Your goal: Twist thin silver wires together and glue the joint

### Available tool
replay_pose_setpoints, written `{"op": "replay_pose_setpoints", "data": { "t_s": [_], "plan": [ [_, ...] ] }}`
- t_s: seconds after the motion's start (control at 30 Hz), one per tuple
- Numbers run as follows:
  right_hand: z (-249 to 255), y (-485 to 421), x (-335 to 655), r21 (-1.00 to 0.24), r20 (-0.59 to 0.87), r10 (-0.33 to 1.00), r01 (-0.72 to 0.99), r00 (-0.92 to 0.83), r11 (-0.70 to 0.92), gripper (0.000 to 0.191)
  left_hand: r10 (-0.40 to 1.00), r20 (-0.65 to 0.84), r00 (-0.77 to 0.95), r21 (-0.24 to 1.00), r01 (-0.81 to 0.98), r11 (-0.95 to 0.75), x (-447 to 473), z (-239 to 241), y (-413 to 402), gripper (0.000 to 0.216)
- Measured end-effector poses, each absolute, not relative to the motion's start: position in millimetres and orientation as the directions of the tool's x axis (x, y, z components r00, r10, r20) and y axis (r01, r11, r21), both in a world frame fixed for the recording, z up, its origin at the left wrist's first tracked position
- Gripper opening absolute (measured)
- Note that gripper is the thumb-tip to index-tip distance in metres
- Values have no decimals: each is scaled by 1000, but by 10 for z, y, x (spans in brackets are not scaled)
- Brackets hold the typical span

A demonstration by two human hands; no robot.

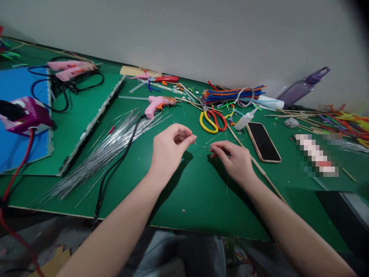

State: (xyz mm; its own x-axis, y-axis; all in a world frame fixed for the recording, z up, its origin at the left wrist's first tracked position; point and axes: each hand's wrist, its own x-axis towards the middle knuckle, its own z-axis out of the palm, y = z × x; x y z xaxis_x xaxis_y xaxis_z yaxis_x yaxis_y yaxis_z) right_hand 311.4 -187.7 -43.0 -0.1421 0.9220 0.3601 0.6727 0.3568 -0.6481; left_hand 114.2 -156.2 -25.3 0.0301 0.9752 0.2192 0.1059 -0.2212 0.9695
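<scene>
Two bare forearms reach in from the near edge of a green table (201, 200) that stands against a pale wall. The left hand (170, 148) hovers above the middle of the table, fingers curled in, thumb and forefinger pinched on one end of a thin silver wire (203, 146). The right hand (233, 157) rests low just beside it, its fingertips pinched on the other end of the same wire, so the short strand runs between the two hands just above the table top.

Toward the left edge lies a bundle of long silver wires (106, 150), fanned out, with a black cable crossing it. Beyond the left hand, nearer the back edge, lies a pink glue gun (157, 104). Behind the right hand lie scissors (211, 119) with one yellow and one red handle, and just right of them a small white glue bottle (245, 120) on its side. A dark phone (263, 141) lies face up, near the right hand, with a thin wooden stick (259, 167) running past it toward the near edge. Along the back edge sits a bunch of coloured pipe cleaners (230, 93), and a purple bottle (300, 89) leans at the wall toward the back right corner.
</scene>
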Motion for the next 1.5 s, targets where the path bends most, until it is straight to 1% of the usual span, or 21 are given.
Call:
{"op": "replay_pose_setpoints", "data": {
  "t_s": [0.13,0.23,0.33,0.43,0.53,0.7,0.83,0.9,1.1,1.27,1.5],
  "plan": [
    [-401,-1893,3125,-458,553,814,752,-177,475,15,977,212,33,971,108,-214,1139,-259,-1561,7],
    [-347,-1916,3153,-353,635,745,780,-206,517,17,980,198,28,975,102,-200,1143,-255,-1563,6],
    [-305,-1943,3193,-304,687,686,761,-242,573,23,984,180,9,979,94,-180,1152,-246,-1563,5],
    [-285,-1958,3224,-278,719,618,684,-317,674,27,986,170,5,980,102,-169,1157,-243,-1559,5],
    [-289,-1955,3223,-251,701,619,690,-353,678,25,986,169,2,980,110,-169,1154,-247,-1556,4],
    [-333,-1933,3169,-264,642,699,766,-314,586,17,982,188,11,975,118,-188,1142,-254,-1555,5],
    [-364,-1915,3142,-347,613,757,785,-225,514,16,981,194,27,972,126,-196,1135,-260,-1556,7],
    [-378,-1907,3142,-376,594,777,783,-207,496,17,980,197,27,973,118,-198,1134,-267,-1557,8],
    [-445,-1888,3145,-396,524,812,770,-256,499,18,976,214,28,969,123,-216,1129,-282,-1565,8],
    [-472,-1888,3124,-366,534,800,779,-272,509,17,975,220,30,964,149,-222,1124,-280,-1565,8],
    [-475,-1896,3123,-369,530,804,780,-270,505,18,975,222,32,963,147,-224,1122,-289,-1561,9]
  ]
}}
